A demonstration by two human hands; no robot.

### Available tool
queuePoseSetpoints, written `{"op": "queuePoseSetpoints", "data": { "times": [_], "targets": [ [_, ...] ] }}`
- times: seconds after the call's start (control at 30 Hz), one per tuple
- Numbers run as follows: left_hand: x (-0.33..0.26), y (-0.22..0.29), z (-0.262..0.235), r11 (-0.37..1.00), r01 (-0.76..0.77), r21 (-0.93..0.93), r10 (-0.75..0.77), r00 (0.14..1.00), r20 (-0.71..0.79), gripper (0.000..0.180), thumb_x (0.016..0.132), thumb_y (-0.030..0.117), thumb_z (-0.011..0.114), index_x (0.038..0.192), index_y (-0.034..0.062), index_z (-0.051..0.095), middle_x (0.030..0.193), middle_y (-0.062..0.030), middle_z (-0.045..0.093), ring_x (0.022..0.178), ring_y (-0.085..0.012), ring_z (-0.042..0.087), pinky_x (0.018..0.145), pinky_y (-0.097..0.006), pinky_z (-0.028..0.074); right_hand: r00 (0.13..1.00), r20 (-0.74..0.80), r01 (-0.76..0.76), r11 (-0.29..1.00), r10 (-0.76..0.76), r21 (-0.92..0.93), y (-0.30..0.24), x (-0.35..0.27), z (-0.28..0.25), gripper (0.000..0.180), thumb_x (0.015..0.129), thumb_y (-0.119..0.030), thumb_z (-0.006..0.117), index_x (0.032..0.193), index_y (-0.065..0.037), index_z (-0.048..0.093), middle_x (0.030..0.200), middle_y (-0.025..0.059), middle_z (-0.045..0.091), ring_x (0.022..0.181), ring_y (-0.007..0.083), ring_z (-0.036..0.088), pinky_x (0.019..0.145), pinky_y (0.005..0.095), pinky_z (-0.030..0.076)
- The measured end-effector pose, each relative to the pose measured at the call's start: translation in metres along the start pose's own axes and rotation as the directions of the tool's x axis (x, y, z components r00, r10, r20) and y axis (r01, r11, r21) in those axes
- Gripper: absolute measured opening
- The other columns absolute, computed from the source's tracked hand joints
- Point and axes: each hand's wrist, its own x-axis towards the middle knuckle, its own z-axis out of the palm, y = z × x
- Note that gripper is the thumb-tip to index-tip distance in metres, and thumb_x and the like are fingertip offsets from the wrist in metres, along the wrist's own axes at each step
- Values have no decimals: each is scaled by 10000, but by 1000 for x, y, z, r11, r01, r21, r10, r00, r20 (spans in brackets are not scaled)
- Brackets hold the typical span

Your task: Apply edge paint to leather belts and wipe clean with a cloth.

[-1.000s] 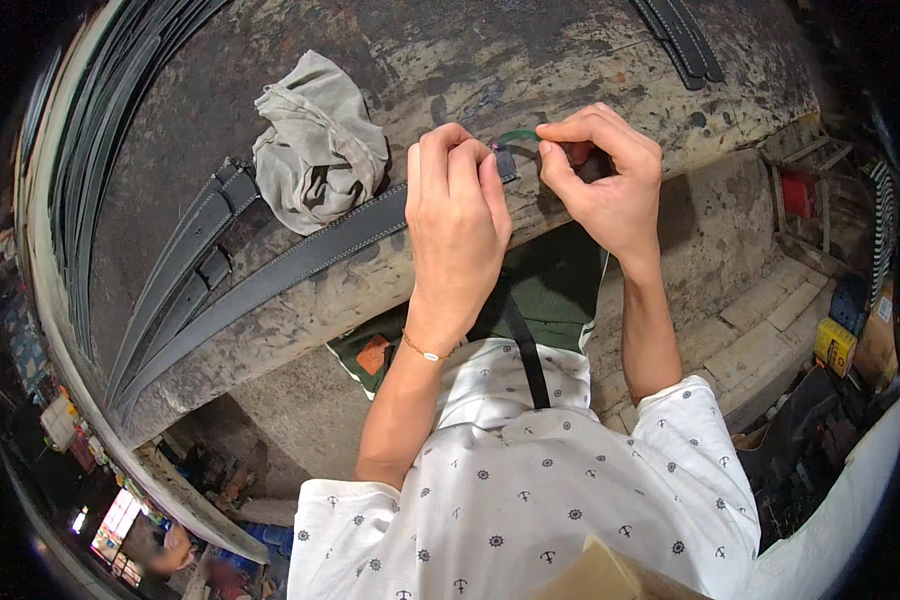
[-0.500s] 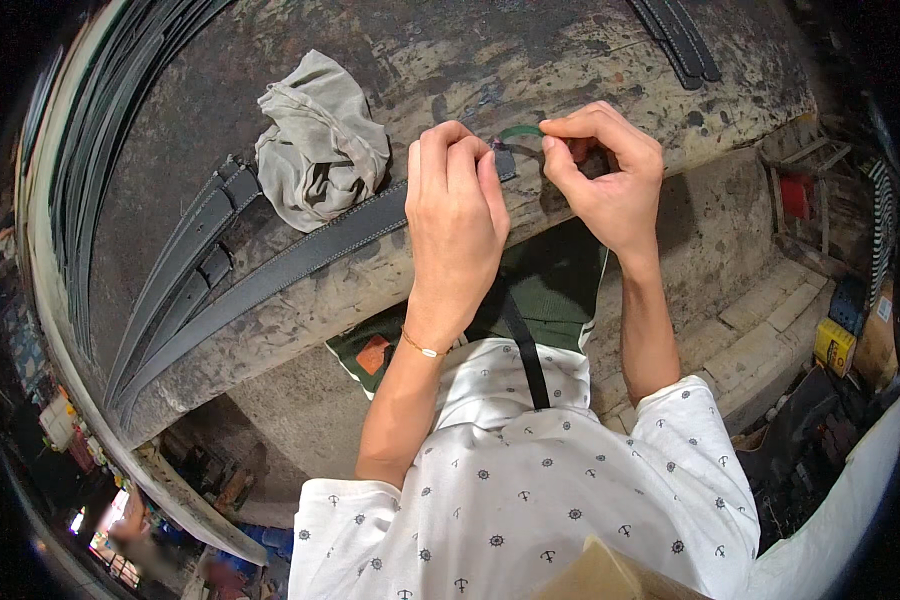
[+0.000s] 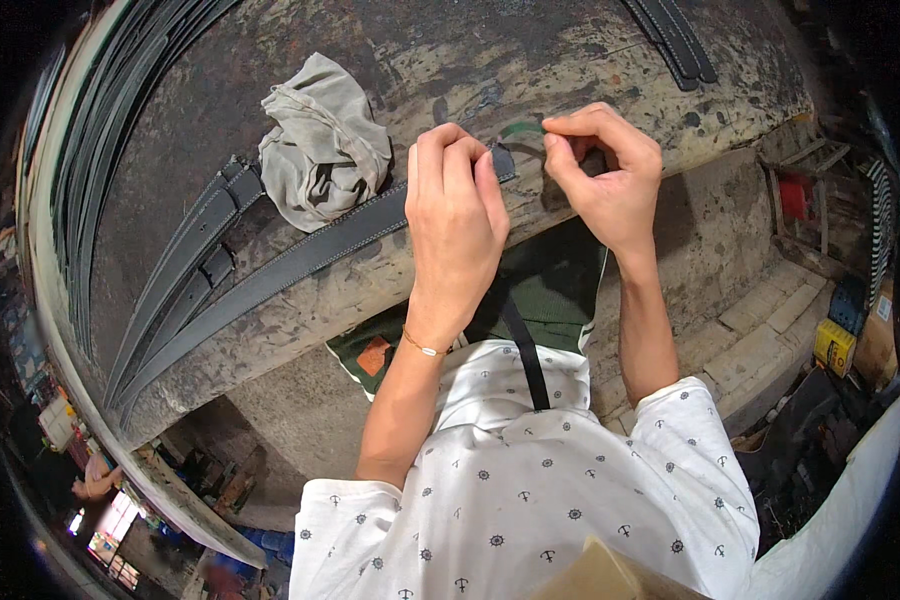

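A black leather belt (image 3: 300, 252) with pale edge stitching runs along the table's near edge. My left hand (image 3: 455, 195) is closed round it close to its tapered end, which pokes out on the right. My right hand (image 3: 610, 165), a little further right, pinches a thin green strip (image 3: 520, 129) between thumb and forefinger. The strip curves from those fingertips toward the belt's end; whether it touches the belt I cannot tell. A crumpled grey cloth (image 3: 325, 150) lies left of my left hand, behind the belt.
More belts (image 3: 195, 225) lie folded to the left of the cloth. Long black straps (image 3: 100, 150) are stacked along the table's left rim. Other stitched straps (image 3: 675, 45) lie at the far right. Below stands a wooden frame (image 3: 800, 200) with something red in it, near a yellow box (image 3: 834, 345).
My hands stay almost where they were, the right one still pinching the green strip. In the background at lower left, a person has shifted.
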Motion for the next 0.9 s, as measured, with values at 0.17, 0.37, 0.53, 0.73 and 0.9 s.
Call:
{"op": "queuePoseSetpoints", "data": {
  "times": [0.17,0.37,0.53,0.73,0.9],
  "targets": [
    [9,4,-7,992,85,-93,-93,992,-84,48,926,-30,604,954,-62,583,1082,-194,595,874,-330,626,759,-385,518,994,-77,-70,993,77,90,0,12,3,82,817,28,720,895,3,730,758,31,665,630,75,592,590,225,469],
    [3,9,-7,1000,24,-19,-26,996,-90,384,847,-70,597,1228,-50,550,1237,-272,570,1201,-452,536,1054,-493,433,967,-227,-91,988,117,122,0,3,-2,78,928,-20,678,988,22,706,876,6,669,787,62,589,697,227,482],
    [-9,10,-12,993,-1,-115,-4,999,-45,404,873,2,642,1256,-55,527,1234,-261,530,1140,-448,524,994,-489,452,950,-300,-27,977,91,211,19,-4,-5,105,944,-52,696,1027,12,707,909,9,676,749,77,575,670,237,475],
    [1,7,-48,987,-144,-78,139,989,-58,398,846,52,701,1218,-13,576,1264,-224,543,1212,-425,518,1028,-488,439,908,-88,-235,672,410,703,17,-5,-38,195,974,-101,703,1146,-12,685,933,71,702,673,77,610,537,222,490],
    [32,-29,-96,875,-150,459,201,977,-64,389,865,154,715,1223,33,622,1329,-196,548,1295,-396,479,1044,-504,434,911,-83,-204,619,403,759,14,-37,-75,193,980,-92,692,1155,-15,660,955,82,696,700,87,631,574,224,522]
  ]
}}
